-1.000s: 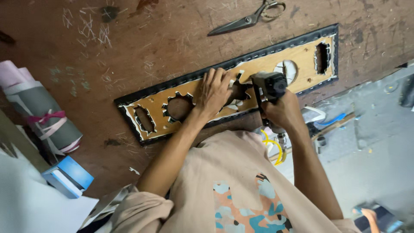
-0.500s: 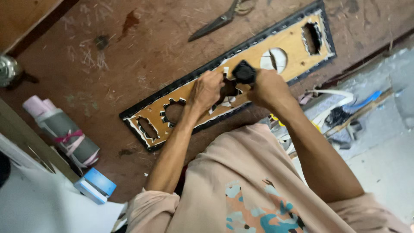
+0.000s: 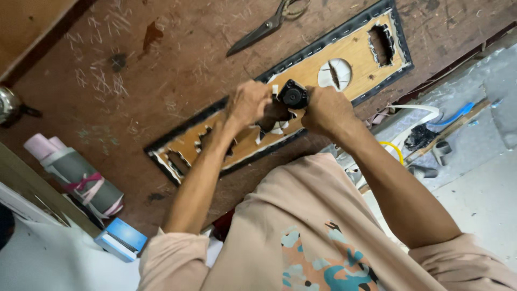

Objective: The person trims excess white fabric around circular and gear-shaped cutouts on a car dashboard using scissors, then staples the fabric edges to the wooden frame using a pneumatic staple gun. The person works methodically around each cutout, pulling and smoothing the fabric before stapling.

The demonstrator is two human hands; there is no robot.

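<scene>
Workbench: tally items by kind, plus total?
Long wooden panel with cutouts: 1
Black tool, gripped by right hand, with left hand beside it on the panel: 1
Scissors: 1
Material rolls: 2
Blue box: 1
Total: 6

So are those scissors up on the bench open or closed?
Closed. The scissors lie flat on the workbench, blades together in one point; handles partly cut off by the frame.
</scene>
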